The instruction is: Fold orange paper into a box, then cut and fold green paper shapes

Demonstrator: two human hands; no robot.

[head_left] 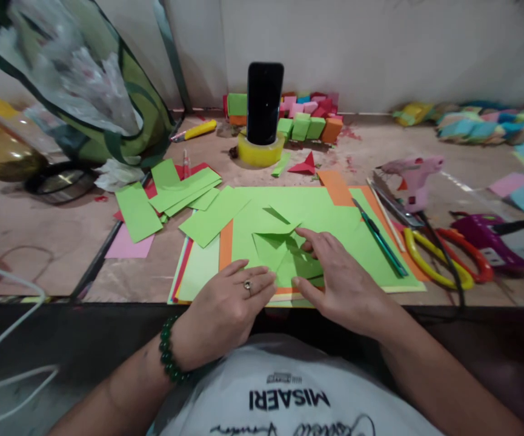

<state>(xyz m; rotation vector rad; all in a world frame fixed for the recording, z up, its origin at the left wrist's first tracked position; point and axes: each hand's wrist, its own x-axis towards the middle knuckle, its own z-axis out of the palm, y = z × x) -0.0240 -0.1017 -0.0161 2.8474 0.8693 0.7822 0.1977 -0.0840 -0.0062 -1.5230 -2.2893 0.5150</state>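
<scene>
A folded piece of green paper (275,229) stands partly raised on a stack of coloured sheets (248,200), green on top. My left hand (232,300), wearing a ring and a green bead bracelet, lies palm down at the near edge of the stack with fingers stretched out. From the right, my right hand (334,272) reaches over the sheets, thumb and index finger apart. Its index fingertip is at the right tip of the folded piece; whether it touches is hard to tell. Loose green strips (189,192) lie to the left.
A phone (264,103) stands in a yellow tape roll (260,150) behind the sheets. On the right are a green pen-like tool (380,239), scissors (438,266), a pink glue gun (418,178) and a purple one (489,239). A green bag (146,115) stands at back left.
</scene>
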